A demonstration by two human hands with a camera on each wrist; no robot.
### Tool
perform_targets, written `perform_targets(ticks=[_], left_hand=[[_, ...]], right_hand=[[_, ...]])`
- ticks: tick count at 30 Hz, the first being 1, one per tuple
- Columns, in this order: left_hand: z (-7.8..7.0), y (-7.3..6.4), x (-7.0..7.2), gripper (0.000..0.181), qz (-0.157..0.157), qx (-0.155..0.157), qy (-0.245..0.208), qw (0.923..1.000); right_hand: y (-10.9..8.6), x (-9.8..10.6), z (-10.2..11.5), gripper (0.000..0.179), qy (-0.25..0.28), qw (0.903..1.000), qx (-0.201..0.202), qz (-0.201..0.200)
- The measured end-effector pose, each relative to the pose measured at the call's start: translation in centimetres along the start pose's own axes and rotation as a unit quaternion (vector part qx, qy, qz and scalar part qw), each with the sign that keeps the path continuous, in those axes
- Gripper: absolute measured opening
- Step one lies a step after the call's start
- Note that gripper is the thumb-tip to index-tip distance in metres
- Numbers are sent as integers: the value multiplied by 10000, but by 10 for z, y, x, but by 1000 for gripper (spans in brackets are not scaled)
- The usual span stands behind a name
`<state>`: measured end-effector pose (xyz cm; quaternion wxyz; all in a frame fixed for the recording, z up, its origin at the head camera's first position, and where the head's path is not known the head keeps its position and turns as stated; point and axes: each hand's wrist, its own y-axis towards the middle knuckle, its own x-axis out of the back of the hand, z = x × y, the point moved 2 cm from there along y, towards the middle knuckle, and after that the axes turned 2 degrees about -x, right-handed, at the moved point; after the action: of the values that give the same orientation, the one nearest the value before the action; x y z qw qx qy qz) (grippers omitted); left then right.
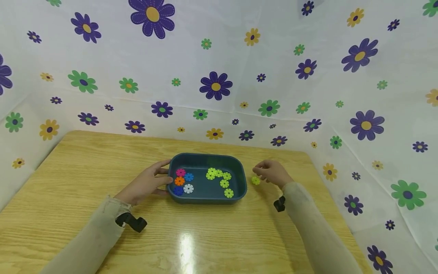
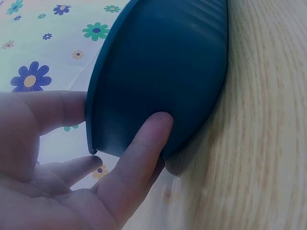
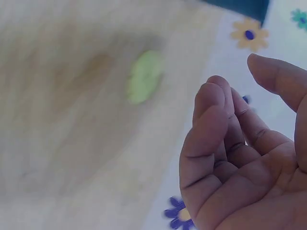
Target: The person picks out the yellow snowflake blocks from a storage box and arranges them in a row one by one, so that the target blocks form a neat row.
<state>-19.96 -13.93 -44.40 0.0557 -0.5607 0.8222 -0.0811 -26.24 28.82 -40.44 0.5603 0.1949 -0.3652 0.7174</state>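
Note:
A dark teal plastic tray rests on the table. My left hand touches its left end with spread fingers; in the left wrist view a fingertip presses the outer wall and another finger meets the rim. Just right of the tray, a yellow-green notched plastic disc lies on the wood, blurred in the right wrist view. My right hand hovers beside it, fingers loosely bent, thumb apart, holding nothing. Inside the tray, several yellow-green discs lie on the right; pink, orange, white and blue discs lie left.
The light wooden table extends around the tray and has a bright reflection at the front. White cloth printed with flowers hangs behind and along both sides. Each wrist wears a black camera mount.

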Motion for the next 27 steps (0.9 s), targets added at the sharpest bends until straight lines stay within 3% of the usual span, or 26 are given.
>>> perform_targets(ticks=[7,15,27], left_hand=[[2,-1,1,78,7,-54,-31,10000],[2,-1,1,76,-28,-56,31,10000],[3,-1,1,74,-73,-54,-13,10000]], right_hand=[[-6,-6,39,41,153,9989,434,46],[-3,-33,74,41,335,9985,416,146],[16,-79,95,38,-207,9965,193,784]])
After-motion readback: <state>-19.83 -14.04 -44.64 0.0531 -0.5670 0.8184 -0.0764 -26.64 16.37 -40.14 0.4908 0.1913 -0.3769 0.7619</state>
